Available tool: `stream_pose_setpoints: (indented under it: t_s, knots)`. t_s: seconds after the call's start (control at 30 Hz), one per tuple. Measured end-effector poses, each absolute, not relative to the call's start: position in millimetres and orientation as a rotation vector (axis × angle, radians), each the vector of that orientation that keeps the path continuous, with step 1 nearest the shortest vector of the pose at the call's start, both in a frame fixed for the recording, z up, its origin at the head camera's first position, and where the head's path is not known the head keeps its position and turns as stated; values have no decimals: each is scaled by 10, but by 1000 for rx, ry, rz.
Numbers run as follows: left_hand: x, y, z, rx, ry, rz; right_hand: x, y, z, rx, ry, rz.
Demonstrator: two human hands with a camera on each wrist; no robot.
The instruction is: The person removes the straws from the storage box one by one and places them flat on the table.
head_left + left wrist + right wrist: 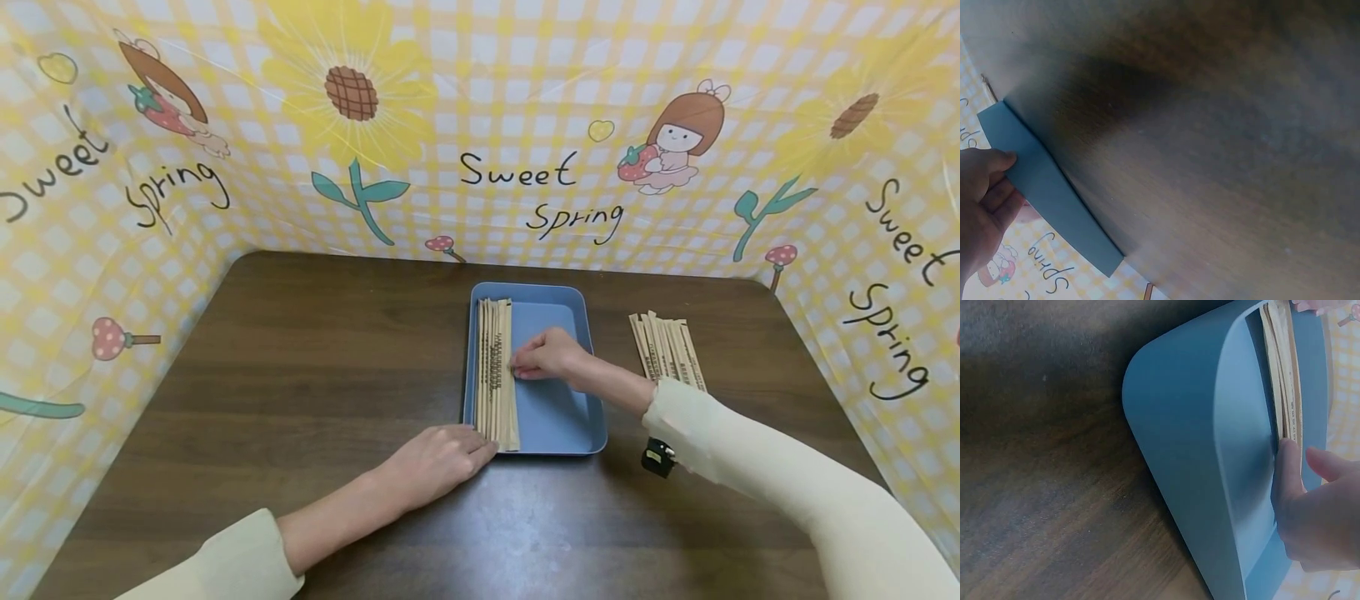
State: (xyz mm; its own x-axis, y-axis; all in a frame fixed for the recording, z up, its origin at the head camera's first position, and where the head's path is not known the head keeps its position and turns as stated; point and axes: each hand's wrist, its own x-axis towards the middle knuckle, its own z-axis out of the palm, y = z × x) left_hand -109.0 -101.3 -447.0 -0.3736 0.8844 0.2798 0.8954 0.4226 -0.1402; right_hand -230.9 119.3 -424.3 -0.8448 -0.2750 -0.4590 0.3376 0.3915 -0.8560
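left hand: holds tray | right hand: touches sticks, grip: can't tell | second bundle: partly behind sleeve

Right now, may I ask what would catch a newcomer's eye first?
Probably the yellow-and-white checked cloth with big sunflowers, behind the brown table. Next, the shallow blue rectangular tray, tan paper-wrapped sticks along its left side, the right hand touching them. More such sticks lie right of the tray.
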Motion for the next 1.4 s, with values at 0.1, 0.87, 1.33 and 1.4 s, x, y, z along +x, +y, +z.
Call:
stream_pose_setpoints:
  t_s: [0.1, 0.87, 1.33, 1.4]
  knots:
    - [-1093, -1014, -4477, -1537, -2371, -54, -2318, 1180, -4252, 71, 2130, -1477]
    - [-1067, -1017, -4493, -1536, -2409, -62, -2410, 1093, -4423, 62, 2214, -1466]
    - [-1089, -1013, -4492, -1525, -2352, -69, -2431, 1060, -4391, 81, 2170, -1461]
    - [-1091, -1012, -4491, -1525, -2345, -68, -2429, 1059, -4383, 79, 2155, -1465]
